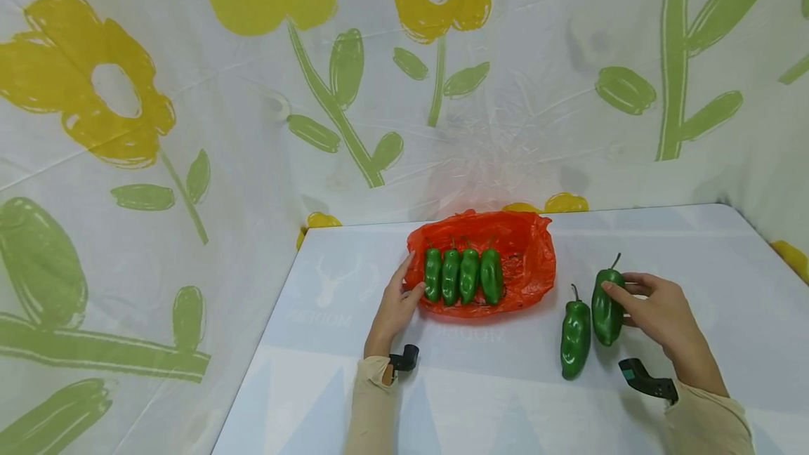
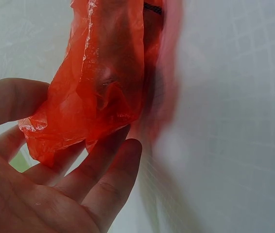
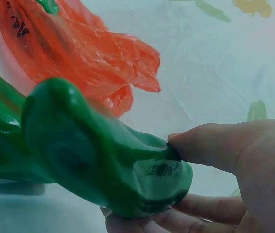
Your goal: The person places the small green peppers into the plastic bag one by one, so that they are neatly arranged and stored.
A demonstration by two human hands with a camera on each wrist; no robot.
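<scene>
A red plastic bag [image 1: 534,276], spread open in a tray shape, holds several green peppers [image 1: 469,277] lying side by side, stems toward the back. My left hand [image 1: 393,311] grips the bag's left end, with the thumb on one side and the fingers behind and below it in the left wrist view. To the right of the bag, my right hand [image 1: 663,311] holds a green pepper [image 1: 608,311] between thumb and fingers, its stem pointing up and back. Another green pepper [image 1: 575,343] lies on the table just left of the held one.
The white table [image 1: 316,399] carries faint printed lettering and a deer-head pattern. Behind it and at both sides hangs a pale sheet [image 1: 543,125] with yellow flowers and green leaves. A black wrist camera [image 1: 647,379] sits on the right wrist, another on the left.
</scene>
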